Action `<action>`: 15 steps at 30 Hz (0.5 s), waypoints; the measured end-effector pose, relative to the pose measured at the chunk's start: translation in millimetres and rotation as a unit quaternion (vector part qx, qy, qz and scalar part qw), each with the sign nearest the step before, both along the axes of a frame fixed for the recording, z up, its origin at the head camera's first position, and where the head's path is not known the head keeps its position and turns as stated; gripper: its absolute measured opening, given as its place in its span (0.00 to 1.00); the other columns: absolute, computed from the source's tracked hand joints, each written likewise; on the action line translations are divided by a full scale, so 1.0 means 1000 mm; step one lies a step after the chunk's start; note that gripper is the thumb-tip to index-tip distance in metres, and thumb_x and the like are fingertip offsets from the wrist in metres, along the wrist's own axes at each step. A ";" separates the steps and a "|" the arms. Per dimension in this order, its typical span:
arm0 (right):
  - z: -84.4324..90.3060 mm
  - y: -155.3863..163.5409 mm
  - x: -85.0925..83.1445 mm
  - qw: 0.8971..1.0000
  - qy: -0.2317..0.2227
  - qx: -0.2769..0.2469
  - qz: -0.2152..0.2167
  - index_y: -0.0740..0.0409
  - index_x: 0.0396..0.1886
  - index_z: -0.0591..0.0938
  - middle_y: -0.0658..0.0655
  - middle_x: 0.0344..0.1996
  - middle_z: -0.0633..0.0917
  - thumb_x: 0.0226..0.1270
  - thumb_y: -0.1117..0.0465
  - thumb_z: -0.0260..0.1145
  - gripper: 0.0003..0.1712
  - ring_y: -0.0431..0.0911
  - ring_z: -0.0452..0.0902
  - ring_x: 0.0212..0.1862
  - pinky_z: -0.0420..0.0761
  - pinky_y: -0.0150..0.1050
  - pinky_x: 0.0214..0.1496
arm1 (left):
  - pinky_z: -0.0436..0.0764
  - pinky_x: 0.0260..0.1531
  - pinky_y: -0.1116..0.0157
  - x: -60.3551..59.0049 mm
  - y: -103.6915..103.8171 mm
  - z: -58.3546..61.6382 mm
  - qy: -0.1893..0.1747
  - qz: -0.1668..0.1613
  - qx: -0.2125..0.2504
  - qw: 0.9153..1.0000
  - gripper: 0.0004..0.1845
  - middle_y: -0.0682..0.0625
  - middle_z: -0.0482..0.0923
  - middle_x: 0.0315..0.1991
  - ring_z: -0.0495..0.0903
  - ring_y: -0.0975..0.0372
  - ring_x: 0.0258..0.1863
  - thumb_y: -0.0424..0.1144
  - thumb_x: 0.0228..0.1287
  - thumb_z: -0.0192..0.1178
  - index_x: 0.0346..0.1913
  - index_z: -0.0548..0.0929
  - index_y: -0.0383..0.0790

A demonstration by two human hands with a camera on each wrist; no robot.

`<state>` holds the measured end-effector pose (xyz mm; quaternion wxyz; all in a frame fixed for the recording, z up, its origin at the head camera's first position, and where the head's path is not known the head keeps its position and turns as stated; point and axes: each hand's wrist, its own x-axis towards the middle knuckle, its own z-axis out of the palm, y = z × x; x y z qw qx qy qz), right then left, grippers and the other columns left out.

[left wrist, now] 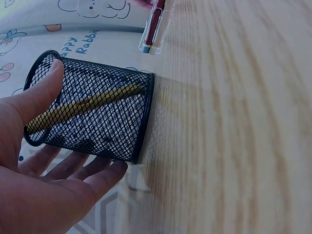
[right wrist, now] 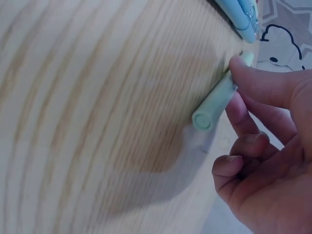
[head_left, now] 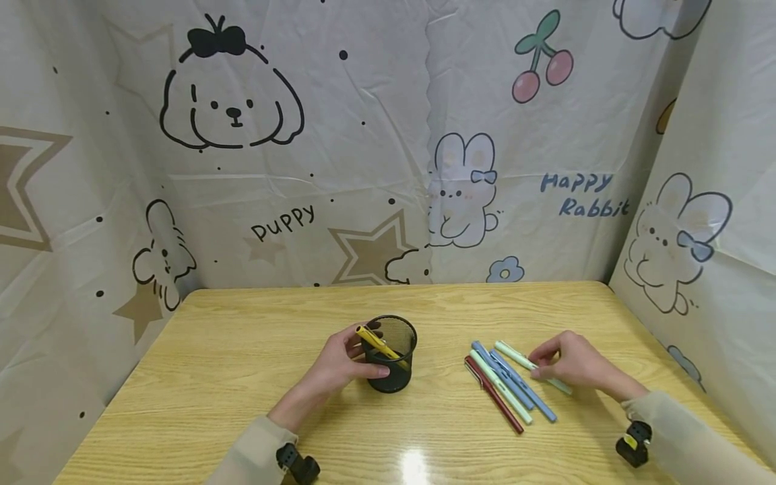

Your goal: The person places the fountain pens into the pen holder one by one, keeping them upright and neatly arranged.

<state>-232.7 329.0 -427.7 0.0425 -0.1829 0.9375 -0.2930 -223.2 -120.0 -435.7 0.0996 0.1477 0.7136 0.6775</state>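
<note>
Head view: your left hand [head_left: 345, 367] grips the mesh cup [head_left: 394, 353] (yellow pen [head_left: 378, 343] inside). Your right hand [head_left: 572, 364] pinches the pale green pen [head_left: 530, 366]; next, I judge, lift it clear and carry it leftward to the cup.

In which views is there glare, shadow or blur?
Head view: a bright glare spot on the table near its front edge. Right wrist view: the right hand casts a soft shadow on the wood; the near tabletop is blurred. Left wrist view: the wood grain is smeared.
</note>
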 end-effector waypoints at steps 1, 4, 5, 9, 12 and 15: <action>0.000 0.001 0.000 1.000 0.001 0.002 0.002 0.65 0.41 0.92 0.46 0.28 0.86 0.59 0.63 0.83 0.13 0.39 0.76 0.31 0.76 0.34 0.31 | 0.74 0.69 0.48 0.000 0.000 0.000 0.000 0.000 0.000 1.000 0.42 0.31 0.75 0.67 0.77 0.43 0.66 0.24 0.53 0.80 0.72 0.75 0.34; 0.001 0.003 0.001 1.000 -0.005 0.005 0.003 0.65 0.41 0.92 0.47 0.29 0.86 0.58 0.63 0.83 0.13 0.39 0.76 0.31 0.76 0.34 0.32 | 0.73 0.69 0.47 0.000 0.000 0.000 0.001 0.001 -0.001 1.000 0.42 0.31 0.75 0.67 0.77 0.42 0.66 0.24 0.53 0.80 0.72 0.75 0.34; 0.002 0.003 0.001 1.000 -0.007 0.006 0.001 0.64 0.41 0.92 0.47 0.29 0.87 0.58 0.63 0.83 0.13 0.40 0.77 0.32 0.76 0.34 0.32 | 0.73 0.69 0.47 0.000 0.000 0.000 0.001 0.000 -0.001 1.000 0.42 0.31 0.75 0.67 0.77 0.42 0.66 0.24 0.53 0.80 0.72 0.75 0.34; 0.003 0.003 0.000 1.000 -0.014 0.006 -0.002 0.65 0.41 0.92 0.48 0.31 0.88 0.57 0.63 0.83 0.14 0.42 0.78 0.34 0.77 0.35 0.34 | 0.73 0.70 0.47 0.000 0.000 0.001 0.000 0.000 0.000 1.000 0.42 0.31 0.74 0.67 0.77 0.43 0.66 0.24 0.53 0.79 0.72 0.75 0.33; 0.003 0.003 0.000 1.000 -0.018 0.005 -0.004 0.65 0.42 0.92 0.49 0.32 0.88 0.57 0.64 0.83 0.14 0.43 0.79 0.35 0.78 0.36 0.34 | 0.72 0.70 0.46 0.000 0.000 0.001 0.000 0.000 0.000 1.000 0.42 0.31 0.75 0.67 0.77 0.43 0.66 0.24 0.53 0.80 0.72 0.75 0.33; 0.002 0.003 0.000 1.000 -0.020 0.005 -0.005 0.65 0.42 0.92 0.49 0.32 0.88 0.57 0.64 0.84 0.14 0.44 0.79 0.35 0.78 0.36 0.34 | 0.70 0.71 0.45 0.000 0.000 0.000 -0.001 0.001 -0.002 1.000 0.41 0.32 0.75 0.66 0.78 0.44 0.65 0.24 0.53 0.80 0.72 0.75 0.34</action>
